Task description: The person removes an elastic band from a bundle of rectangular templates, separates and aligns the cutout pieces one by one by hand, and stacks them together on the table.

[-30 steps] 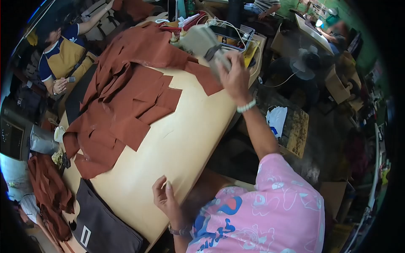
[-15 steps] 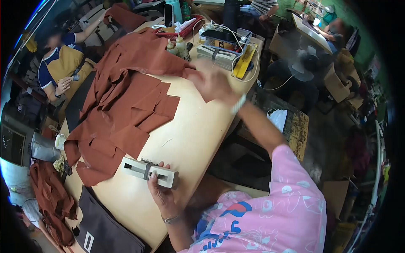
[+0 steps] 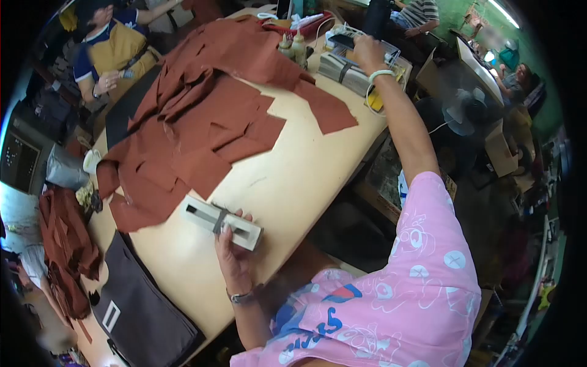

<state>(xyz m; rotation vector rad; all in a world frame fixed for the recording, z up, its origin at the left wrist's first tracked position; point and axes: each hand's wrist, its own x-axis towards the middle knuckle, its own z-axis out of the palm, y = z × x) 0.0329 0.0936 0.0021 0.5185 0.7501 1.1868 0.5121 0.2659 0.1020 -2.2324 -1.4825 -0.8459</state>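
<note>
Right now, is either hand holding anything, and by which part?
The left hand grips a pale bundle around its near half, by the dark band. The right hand is near a pale stack; whether it holds anything is unclear.

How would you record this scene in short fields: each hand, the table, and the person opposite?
Left hand: holds a banded stack of slotted pale strips
Right hand: stretched to the far end, near a second banded stack; grip unclear
Table: pale top
Brown fabric pieces: heaped, overlapping
Dark fabric stack: lies flat near the corner, white rectangular frame on top
Person opposite: yellow apron, one arm outstretched
</note>
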